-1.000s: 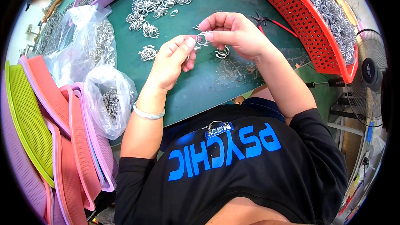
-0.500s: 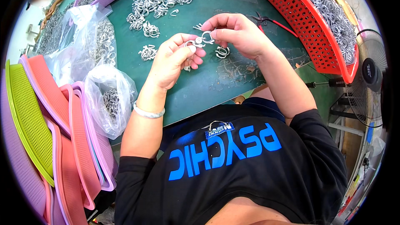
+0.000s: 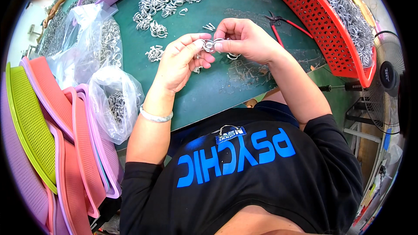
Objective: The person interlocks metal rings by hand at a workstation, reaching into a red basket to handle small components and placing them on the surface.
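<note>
Just above the green table, my left hand (image 3: 179,61) pinches a small silvery metal ring piece (image 3: 208,45) between thumb and fingers. My right hand (image 3: 247,40) is closed on the right side of the joined rings, with thumb and forefinger pressed together. The fingertips of both hands nearly meet and partly cover the pieces. A few more rings (image 3: 233,56) lie under my right hand, and another small piece (image 3: 197,69) shows below my left fingers. Small metal pins (image 3: 209,27) rest beyond the hands. Beside my left hand is a little cluster of rings (image 3: 155,53).
A large heap of rings (image 3: 163,2) lies farther back. Red-handled pliers (image 3: 278,28) rest right of my hands, near a red basket (image 3: 313,21) full of rings. Plastic bags (image 3: 126,117) and stacked coloured baskets (image 3: 30,126) crowd the left. A fan (image 3: 385,76) stands right; another person sits far left.
My right hand has shifted slightly left and down, bringing the rings closer together. The pins once by my right fingertips now show apart from them on the table.
</note>
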A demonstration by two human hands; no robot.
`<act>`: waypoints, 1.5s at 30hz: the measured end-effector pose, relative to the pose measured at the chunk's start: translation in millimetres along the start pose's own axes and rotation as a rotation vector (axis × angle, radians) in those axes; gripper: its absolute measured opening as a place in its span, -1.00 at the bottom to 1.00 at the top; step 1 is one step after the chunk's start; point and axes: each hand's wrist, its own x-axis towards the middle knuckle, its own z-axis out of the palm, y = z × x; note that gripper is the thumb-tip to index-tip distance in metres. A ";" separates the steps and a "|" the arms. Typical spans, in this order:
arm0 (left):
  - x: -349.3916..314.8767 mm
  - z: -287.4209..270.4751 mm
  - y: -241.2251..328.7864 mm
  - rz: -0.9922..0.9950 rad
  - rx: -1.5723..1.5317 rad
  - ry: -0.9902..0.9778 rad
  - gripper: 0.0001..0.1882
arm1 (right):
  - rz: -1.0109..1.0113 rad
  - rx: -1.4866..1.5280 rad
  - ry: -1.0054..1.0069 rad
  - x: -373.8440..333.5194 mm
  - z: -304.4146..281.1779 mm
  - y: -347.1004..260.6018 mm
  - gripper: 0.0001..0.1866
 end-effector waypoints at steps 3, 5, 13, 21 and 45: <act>0.7 -0.1 -0.4 -0.003 -0.024 0.005 -0.70 | 0.012 0.062 0.041 -1.1 1.9 -1.1 -0.84; 0.9 0.3 0.4 0.007 -0.066 0.012 -0.70 | 0.028 0.101 0.052 -1.4 1.8 -0.8 -0.85; 1.1 -0.8 -0.4 0.014 -0.076 0.032 -0.81 | 0.050 0.210 0.087 -2.4 -0.9 2.3 -0.85; 0.4 -0.3 -1.9 0.025 0.002 0.034 -0.86 | 0.031 0.220 0.107 -2.7 -1.7 2.2 -0.83; -1.2 3.2 -7.6 0.138 0.310 0.122 -0.89 | 0.001 0.304 0.253 1.7 11.0 11.7 -0.86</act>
